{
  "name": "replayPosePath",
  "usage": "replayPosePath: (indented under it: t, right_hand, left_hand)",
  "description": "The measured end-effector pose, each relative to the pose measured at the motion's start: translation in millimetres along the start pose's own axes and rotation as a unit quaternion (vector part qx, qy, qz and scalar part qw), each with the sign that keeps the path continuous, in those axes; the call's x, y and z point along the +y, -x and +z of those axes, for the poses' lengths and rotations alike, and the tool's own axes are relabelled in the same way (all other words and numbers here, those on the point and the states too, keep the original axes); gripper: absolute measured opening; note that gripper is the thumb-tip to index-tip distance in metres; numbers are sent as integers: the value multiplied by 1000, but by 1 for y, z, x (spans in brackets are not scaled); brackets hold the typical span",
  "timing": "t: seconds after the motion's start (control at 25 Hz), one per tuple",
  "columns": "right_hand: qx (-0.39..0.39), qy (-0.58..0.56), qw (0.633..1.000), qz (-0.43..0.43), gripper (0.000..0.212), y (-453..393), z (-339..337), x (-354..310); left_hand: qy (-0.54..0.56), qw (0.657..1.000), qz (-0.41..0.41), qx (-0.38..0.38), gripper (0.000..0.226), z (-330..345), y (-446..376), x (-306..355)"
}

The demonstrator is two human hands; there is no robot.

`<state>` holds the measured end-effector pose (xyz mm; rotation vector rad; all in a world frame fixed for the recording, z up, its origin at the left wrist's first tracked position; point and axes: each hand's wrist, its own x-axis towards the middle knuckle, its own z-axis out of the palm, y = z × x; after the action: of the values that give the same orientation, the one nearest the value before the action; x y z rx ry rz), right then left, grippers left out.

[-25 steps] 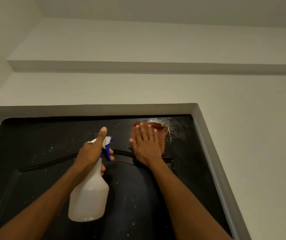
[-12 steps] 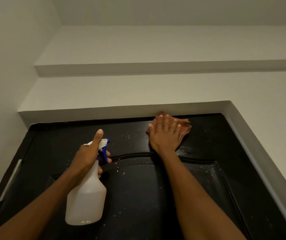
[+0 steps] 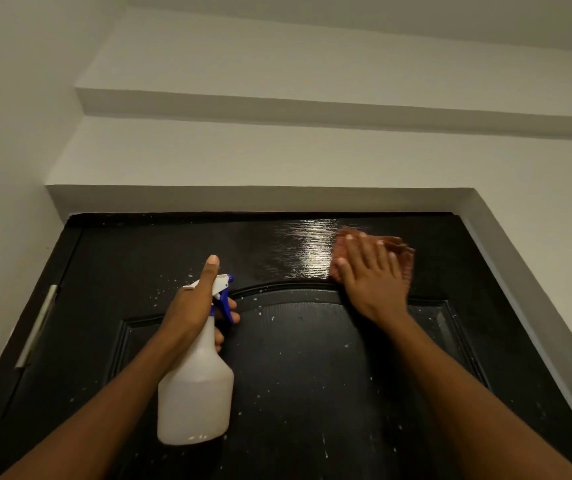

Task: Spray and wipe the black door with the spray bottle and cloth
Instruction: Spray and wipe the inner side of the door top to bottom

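Two hands | left (image 3: 191,306) grips spray bottle (image 3: 196,386) | right (image 3: 372,282) flat on cloth (image 3: 404,251)

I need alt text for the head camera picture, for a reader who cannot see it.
A right hand presses an orange cloth flat against the top of a black door, beside a wet shiny streak. The left hand holds a white spray bottle; droplets speckle the door.

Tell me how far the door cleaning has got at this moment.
Done: a glossy wiped streak along the black door's top. In hand: the right hand presses the cloth near the top right; the left hand holds the spray bottle. Left: white droplets speckle the panel below.
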<state>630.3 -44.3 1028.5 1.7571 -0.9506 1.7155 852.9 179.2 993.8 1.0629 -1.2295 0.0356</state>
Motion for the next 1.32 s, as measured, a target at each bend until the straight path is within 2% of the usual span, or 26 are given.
replayPosePath:
  t: [0.08, 0.16, 0.24, 0.32, 0.48, 0.56, 0.64, 0.68, 0.72, 0.8, 0.88, 0.96, 1.08, 1.2, 1.32]
  right_hand:
    - [25, -34, 988, 149, 67, 20, -8, 40]
    - [30, -63, 954, 290, 68, 31, -10, 45]
    - [42, -70, 936, 342, 70, 26, -6, 13]
    - [36, -74, 958, 276, 70, 15, 2, -36]
    - [-10, -50, 997, 65, 68, -6, 20, -127]
    - [-51, -10, 993, -102, 66, -9, 21, -163]
    - [-85, 32, 971, -222, 66, -11, 14, -159]
    - [-82, 36, 969, -230, 67, -14, 11, -144]
    - [-64, 30, 978, -197, 69, -12, 10, -125]
    - [-4, -10, 1000, -28, 74, -8, 9, -86]
    - [13, -70, 987, 145, 78, -6, 11, -68]
    - [22, -82, 976, 203, 76, -15, 13, -84]
    - [25, -81, 983, 166, 74, -32, 23, -141]
    - [2, -65, 997, 45, 73, -40, 35, -213]
    - [-40, -44, 991, -119, 71, -21, 51, -290]
  left_hand:
    - [10, 1000, -4, -16, 85, -6, 3, -2]
    - [1, 1000, -13, -19, 87, -14, 5, -2]
    - [-7, 1000, -28, -10, 88, -30, 2, 1]
    - [-3, 1000, -15, 15, 86, -48, -4, 5]
    - [-2, 999, -5, 38, 82, -70, -7, 5]
    - [-2, 999, -1, 49, 80, -76, -7, 2]
    - [-10, 999, -6, 50, 80, -74, -8, 2]
    - [-16, 999, -7, 51, 81, -71, -7, 2]
    - [-24, 998, -6, 51, 81, -69, -6, 1]
    - [-23, 999, -4, 47, 79, -69, -5, 1]
    - [-18, 998, 4, 58, 76, -75, -4, 2]
    - [-21, 997, 14, 76, 71, -84, -5, 6]
    - [-42, 994, 40, 93, 66, -101, -3, 12]
    - [-64, 990, 46, 117, 62, -122, 1, 12]
    - [-93, 985, 43, 138, 61, -141, 11, 7]
